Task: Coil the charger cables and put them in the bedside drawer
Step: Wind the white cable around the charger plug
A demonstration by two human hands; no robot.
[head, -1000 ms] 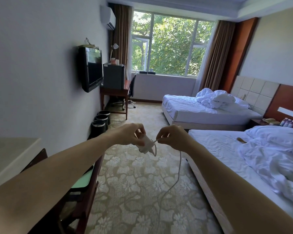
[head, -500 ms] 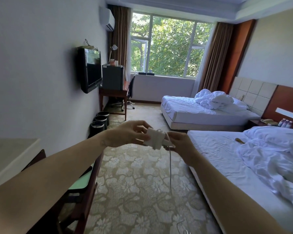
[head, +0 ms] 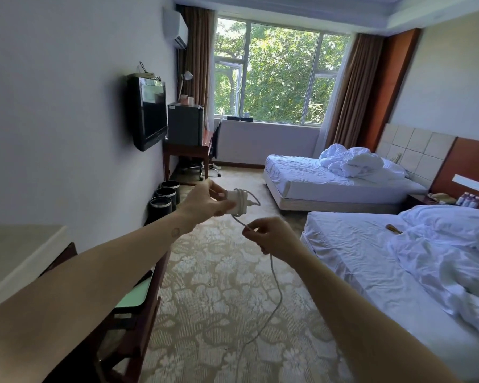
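Now the left grip (head: pixel 205 203) is clenched round the white charger (head: pixel 233 203), thumb and fingers holding its body out in front. A few turns of cable (head: pixel 280 293) lie round its far end. The right grip (head: pixel 273 236), lower and just to the right of the left one, pinches the cable between thumb and fingertips. A short run of cable goes up from that pinch to the charger, and a small loose loop stands off the charger's far side.

A second ago both grips were bunched together at the charger. The right one has since dropped down and away, drawing out a fresh length (the next turn, I judge).

Below the right grip the rest of the cable hangs in a long slack curve to the carpet (head: pixel 219 313), and its end runs out of sight at the bottom edge. So the coiling is under way but well short of done, with much cable left to wind.

Well beyond the right grip, a bedside stand (head: pixel 418 199) sits past the near bed (head: pixel 371 272); whether it has a drawer I cannot tell from here. The slack trailing on the floor could snag, or the turns could loosen if the pinch slips.
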